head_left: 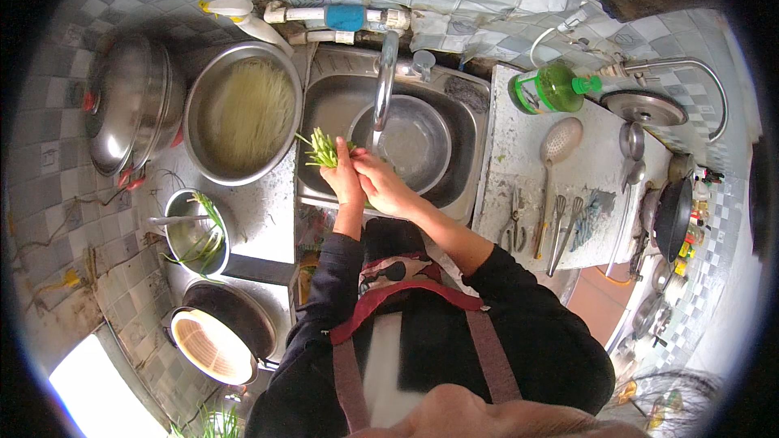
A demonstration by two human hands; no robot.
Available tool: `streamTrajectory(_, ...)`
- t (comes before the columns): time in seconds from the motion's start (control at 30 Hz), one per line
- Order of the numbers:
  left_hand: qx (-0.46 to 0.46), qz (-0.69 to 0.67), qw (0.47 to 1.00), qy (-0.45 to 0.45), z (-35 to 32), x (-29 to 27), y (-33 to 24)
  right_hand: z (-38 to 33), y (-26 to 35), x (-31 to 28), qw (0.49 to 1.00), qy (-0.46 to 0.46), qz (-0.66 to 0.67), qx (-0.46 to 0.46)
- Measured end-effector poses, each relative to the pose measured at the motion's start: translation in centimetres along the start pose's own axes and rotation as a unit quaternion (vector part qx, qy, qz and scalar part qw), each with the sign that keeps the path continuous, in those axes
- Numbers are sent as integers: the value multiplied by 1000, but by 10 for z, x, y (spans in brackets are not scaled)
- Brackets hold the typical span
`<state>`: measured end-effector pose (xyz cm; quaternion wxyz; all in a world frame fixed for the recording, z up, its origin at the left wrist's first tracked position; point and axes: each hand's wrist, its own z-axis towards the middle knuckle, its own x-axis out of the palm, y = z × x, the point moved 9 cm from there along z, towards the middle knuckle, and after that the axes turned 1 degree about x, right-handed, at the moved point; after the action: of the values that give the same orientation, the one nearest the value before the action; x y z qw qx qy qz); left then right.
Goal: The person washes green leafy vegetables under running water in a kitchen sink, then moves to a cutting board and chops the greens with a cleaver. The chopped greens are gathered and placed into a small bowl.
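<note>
Two pale worktops (pixel 507 146) flank the steel sink (pixel 324 89), one on each side. Just left of the sink stands a wide steel basin (pixel 203 105), a mass of pale, thin strands (pixel 256 105) spread inside it. Farther left of the sink, beyond that basin, is a lidded steel pot (pixel 134 105). Inside the sink, toward its right side, sits a round metal bowl (pixel 414 146), with the end of the curved tap (pixel 384 81) above its left part. Left of the sink and nearer the person, a pale basket (pixel 211 349) leans against a dark pot (pixel 247 312). Between these and the wide basin is a smaller steel bowl (pixel 185 235) with loose green stems (pixel 213 223) in it. Right of the sink, toward the wall, lies a green bottle (pixel 552 88); nearer the person are a long-handled skimmer (pixel 561 142) and two slotted utensils (pixel 572 215).

Over the sink's near left part, the left hand (pixel 346 182) is closed around a bundle of green stalks (pixel 323 148), whose pale ends point left. The right hand (pixel 385 182) meets it from the right, fingers bent; whether it also grips the stalks I cannot tell.
</note>
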<state>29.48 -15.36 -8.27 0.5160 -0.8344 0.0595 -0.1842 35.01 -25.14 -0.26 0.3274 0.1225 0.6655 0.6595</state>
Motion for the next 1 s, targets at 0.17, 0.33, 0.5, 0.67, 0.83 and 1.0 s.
streamTrajectory(0.17, 35, -17, 999, 22, 0, 20, -29, -16, -10, -47, 985, 70, 36, 151)
streamTrajectory(0.33, 70, -48, 996, 20, 6, 27, -99, 47, -8, -169, 891, -237, -387, 1)
streamTrajectory(0.5, 144, -69, 983, 89, -13, 56, -168, 101, -76, -174, 860, -112, -477, 147)
streamTrajectory(0.67, 200, -71, 974, 75, -19, 56, -184, 55, -79, -157, 898, -205, -388, 36)
streamTrajectory(0.83, 140, 72, 984, 85, 51, 20, -38, -40, -120, -150, 883, -284, -355, 116)
streamTrajectory(1.0, 98, 93, 984, 113, 38, 21, -15, -131, -237, -125, 843, -156, -218, 467)
